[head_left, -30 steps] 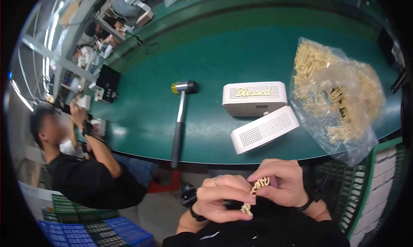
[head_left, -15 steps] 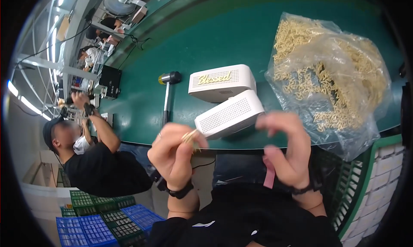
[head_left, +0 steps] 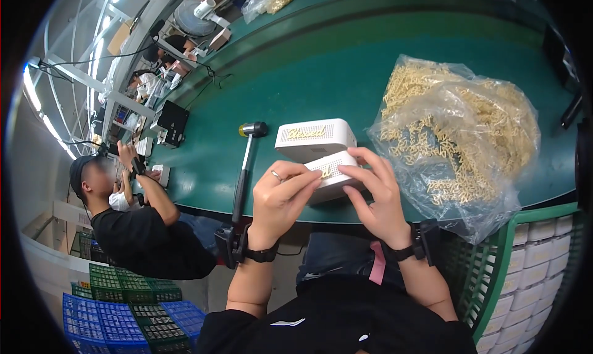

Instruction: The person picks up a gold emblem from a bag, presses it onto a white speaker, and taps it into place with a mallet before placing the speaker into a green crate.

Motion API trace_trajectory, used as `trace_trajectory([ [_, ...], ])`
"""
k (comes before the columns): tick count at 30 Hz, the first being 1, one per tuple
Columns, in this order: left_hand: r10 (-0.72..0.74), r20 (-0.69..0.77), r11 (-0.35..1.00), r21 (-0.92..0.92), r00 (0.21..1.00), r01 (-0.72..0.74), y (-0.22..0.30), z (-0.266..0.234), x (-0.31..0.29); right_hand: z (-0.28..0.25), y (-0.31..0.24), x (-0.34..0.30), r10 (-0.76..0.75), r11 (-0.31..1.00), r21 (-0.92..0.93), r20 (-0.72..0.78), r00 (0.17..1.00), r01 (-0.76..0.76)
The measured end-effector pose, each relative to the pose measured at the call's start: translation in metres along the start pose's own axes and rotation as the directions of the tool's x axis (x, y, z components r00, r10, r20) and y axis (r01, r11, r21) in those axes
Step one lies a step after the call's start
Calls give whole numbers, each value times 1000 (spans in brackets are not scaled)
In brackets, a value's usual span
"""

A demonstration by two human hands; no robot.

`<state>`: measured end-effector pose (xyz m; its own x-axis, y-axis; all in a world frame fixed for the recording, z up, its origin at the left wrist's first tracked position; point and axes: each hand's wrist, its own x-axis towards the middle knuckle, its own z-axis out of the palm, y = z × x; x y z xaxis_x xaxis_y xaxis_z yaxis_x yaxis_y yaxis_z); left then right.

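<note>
Both hands on the near white box (head_left: 330, 180), which sits at the table's (head_left: 346, 82) front edge, tilted, perforated face up.

Left hand (head_left: 281, 199): fingers curled over the box's left end, ring on one finger. Fingertips press a small gold piece (head_left: 324, 172) onto the perforated face. Gripping the box end, not open.

Right hand (head_left: 377, 196): fingers (head_left: 364, 162) spread across the box's right side and top, thumb along the near edge. Closed around the box, holding it steady.

Black wristbands with small units on both wrists.

Second white box (head_left: 315, 138) is just behind the first, touching or nearly so, cannot tell which. Gold script lettering already on its front face.

Rubber mallet (head_left: 244, 169) lies left of the boxes, head away from the person, handle running back over the table edge. Close to the left hand, not touched.

Clear plastic bag (head_left: 457, 138) full of gold script pieces lies right of the boxes, near the right hand, its lower end hanging over the table edge.

Green crate (head_left: 500, 255) with stacked white boxes sits lower right, below the table. Blue and green crates (head_left: 123, 308) lower left on the floor.

Another person in black (head_left: 133, 224) sits to the left at the same table, hands raised at own work, well apart from the boxes.
</note>
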<state>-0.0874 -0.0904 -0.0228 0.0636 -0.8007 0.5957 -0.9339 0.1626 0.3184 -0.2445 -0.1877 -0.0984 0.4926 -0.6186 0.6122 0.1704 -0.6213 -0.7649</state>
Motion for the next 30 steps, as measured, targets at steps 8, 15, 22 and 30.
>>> trace_trajectory([
  [8,-44,-62,991,-129,997,36,-13,11,-6,10,8,-2,-34,994,-110,-49,998,28],
  [15,-15,87,996,-86,996,23,-10,-1,8,7,10,-5,-8,993,-118,14,1000,10],
  [22,118,407,976,120,906,-181,-5,-24,19,10,10,3,-57,961,-263,113,992,86],
  [30,-36,233,928,-353,972,119,-37,-31,-61,11,3,-12,-63,983,-164,128,990,84],
])
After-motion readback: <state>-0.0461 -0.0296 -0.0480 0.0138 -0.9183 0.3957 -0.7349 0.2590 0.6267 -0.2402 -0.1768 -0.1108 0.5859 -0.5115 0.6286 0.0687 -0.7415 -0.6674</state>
